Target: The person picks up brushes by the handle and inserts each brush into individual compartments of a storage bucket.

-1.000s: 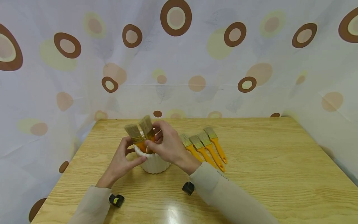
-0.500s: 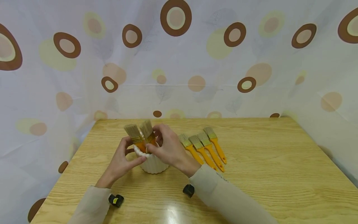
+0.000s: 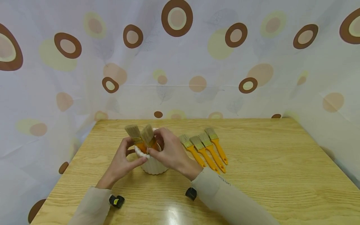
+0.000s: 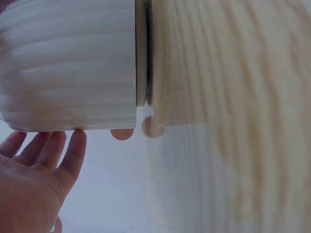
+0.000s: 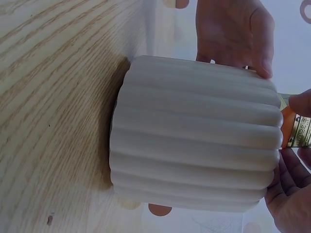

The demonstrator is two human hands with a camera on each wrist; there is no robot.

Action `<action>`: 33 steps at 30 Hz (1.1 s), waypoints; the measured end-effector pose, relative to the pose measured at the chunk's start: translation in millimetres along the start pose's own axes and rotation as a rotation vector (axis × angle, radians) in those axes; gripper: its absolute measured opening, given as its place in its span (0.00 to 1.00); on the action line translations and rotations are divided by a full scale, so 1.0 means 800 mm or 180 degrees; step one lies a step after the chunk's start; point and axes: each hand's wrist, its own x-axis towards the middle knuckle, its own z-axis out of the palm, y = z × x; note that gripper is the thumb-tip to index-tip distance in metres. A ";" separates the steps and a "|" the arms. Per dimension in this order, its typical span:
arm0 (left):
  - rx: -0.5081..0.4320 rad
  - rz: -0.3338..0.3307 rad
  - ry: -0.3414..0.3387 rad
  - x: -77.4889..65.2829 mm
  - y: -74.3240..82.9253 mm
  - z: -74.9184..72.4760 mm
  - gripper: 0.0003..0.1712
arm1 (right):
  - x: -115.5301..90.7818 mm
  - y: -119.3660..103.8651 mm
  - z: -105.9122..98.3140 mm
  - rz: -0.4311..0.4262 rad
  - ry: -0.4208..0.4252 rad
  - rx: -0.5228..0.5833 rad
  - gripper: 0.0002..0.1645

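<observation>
Held brush [image 3: 147, 134] is sinking lower into the white pot [image 3: 154, 167].
Nearer right grip [image 3: 172, 150] is closely pinching it from four o'clock, bristles leaning toward eleven; left grip [image 3: 121, 163] is cupping the pot.

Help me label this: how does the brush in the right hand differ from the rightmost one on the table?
The held brush points bristles up from the white pot; the rightmost brush lies on the table.
The right hand pinches the held brush; the rightmost brush is untouched.
Both have tan bristles, orange handles.
</observation>
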 end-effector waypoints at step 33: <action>0.0057 0.0059 0.0062 -0.002 0.001 -0.001 0.43 | -0.005 0.007 -0.014 -0.0036 0.0056 0.0290 0.26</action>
